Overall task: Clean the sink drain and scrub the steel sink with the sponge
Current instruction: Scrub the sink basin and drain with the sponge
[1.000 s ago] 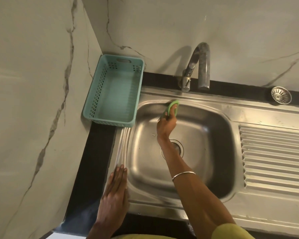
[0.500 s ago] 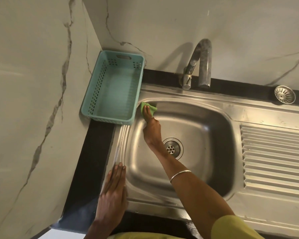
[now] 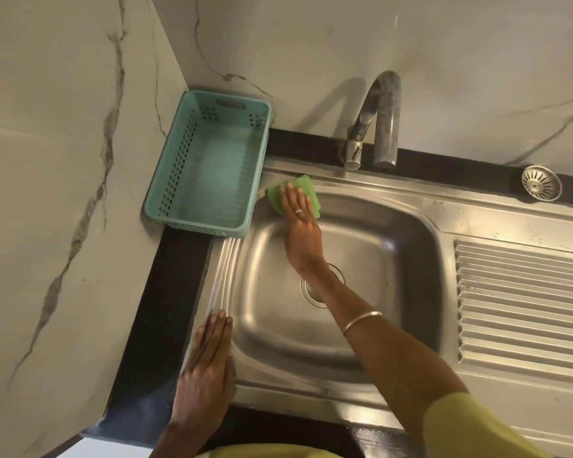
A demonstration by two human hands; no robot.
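Head view: right hand [image 3: 300, 223] flat, fingers straight, pressing green sponge [image 3: 306, 190] against far-left corner of steel sink [image 3: 394, 233] basin, at rim. Left hand [image 3: 209, 368] flat, fingers together and straight, resting on sink's left rim near front-left corner, holding nothing. Drain [image 3: 311, 290] at basin centre, partly hidden by right wrist. Teal basket [image 3: 209, 163] in far-left corner of worktop, touching sink edge. Tap [image 3: 377, 123] at far edge. Strainer [image 3: 541, 183] on far-right edge of worktop.
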